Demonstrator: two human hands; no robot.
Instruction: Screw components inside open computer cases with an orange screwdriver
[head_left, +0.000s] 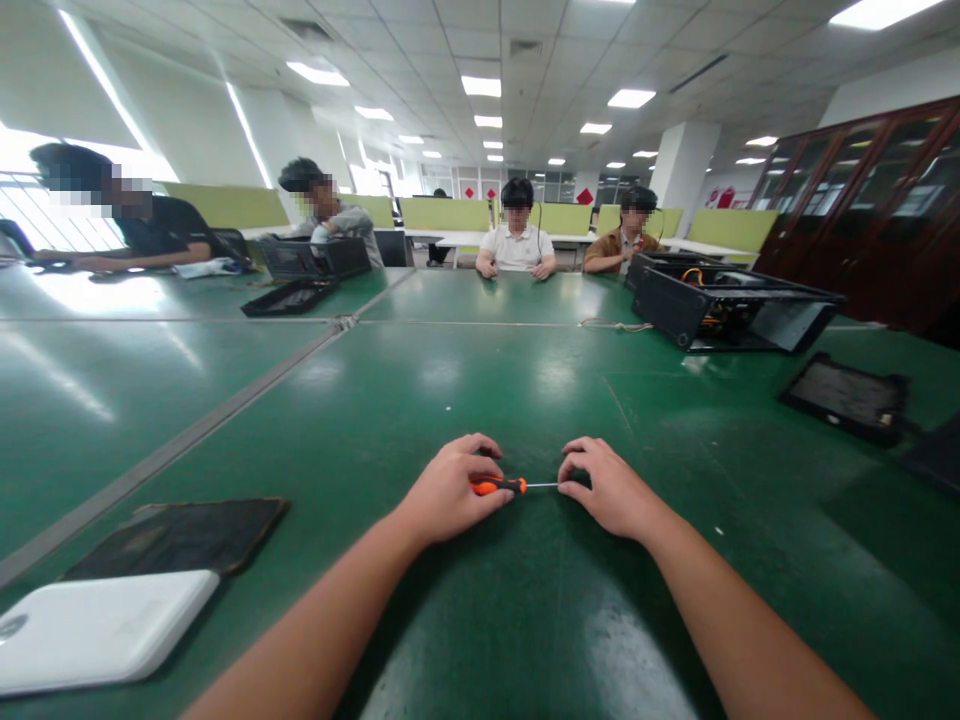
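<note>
A screwdriver [516, 486] with an orange and black handle lies crosswise in front of me, just at the green tabletop. My left hand [459, 488] is closed around its handle, thumb along the near side. The thin metal shaft points right. At the shaft's tip, my right hand [606, 490] has its thumb and curled fingers pinched on the end, which hides the tip itself.
An open computer case [727, 305] lies on its side at the back right, a black panel [847, 400] nearer. To the left are a dark flat mat [176, 535] and a white device [105, 630]. Several people sit around the table, one with another case [322, 260].
</note>
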